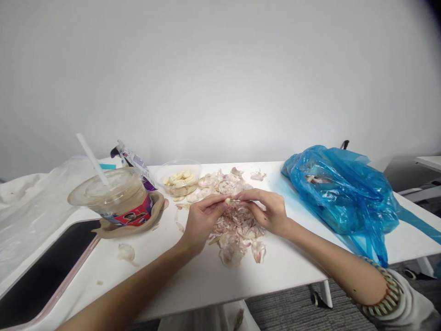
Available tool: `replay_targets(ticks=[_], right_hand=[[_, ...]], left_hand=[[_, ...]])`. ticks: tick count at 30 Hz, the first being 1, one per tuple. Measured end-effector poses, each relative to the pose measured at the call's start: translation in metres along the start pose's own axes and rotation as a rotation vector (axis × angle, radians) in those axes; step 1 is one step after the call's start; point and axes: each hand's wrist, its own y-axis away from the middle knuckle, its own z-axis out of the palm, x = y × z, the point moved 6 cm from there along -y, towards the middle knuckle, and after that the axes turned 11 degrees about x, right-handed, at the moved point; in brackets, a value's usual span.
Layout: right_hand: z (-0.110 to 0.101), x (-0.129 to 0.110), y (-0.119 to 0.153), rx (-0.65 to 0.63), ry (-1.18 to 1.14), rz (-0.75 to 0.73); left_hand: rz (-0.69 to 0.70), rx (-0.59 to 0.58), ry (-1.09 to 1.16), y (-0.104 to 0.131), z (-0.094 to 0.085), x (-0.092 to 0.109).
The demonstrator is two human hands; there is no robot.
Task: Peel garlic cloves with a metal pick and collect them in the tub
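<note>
A small pale garlic clove [228, 201] is pinched between the thumb and fingers of my left hand [203, 218]. My right hand [267, 209] meets it from the right, thumb and forefinger pressed together at the clove's end; a thin bit, perhaps skin, shows between them. Both hands are above a heap of pinkish-white garlic skins [237, 230] on the white table [193, 285]. Behind my left hand, a clear round bowl [182, 168] holds several peeled cloves [181, 179].
A lidded cup [127, 195] with a straw stands in a brown holder [156, 209] at left, near a dark tablet [48, 271], a purple-white packet [136, 161] and clear plastic [37, 207]. A blue plastic bag [344, 193] lies at right. A wall rises behind.
</note>
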Motion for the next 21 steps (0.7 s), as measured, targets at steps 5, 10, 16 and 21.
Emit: replay_targets(ticks=[5, 10, 16, 21], right_hand=[[-0.0001, -0.001, 0.0016, -0.013, -0.017, 0.005], [0.001, -0.0018, 0.0022, -0.018, -0.023, -0.012], [0.0005, -0.0017, 0.0027, -0.01, -0.024, -0.03], [-0.0002, -0.0004, 0.0033, -0.016, -0.017, -0.028]], left_hand=[[0.015, -0.013, -0.007, 0.0003, 0.0, 0.0009], [0.011, -0.024, 0.003, 0.0002, 0.0001, -0.0002], [-0.009, -0.034, 0.022, -0.0012, -0.0003, -0.0035], [-0.044, -0.043, 0.044, -0.0012, -0.0005, -0.008]])
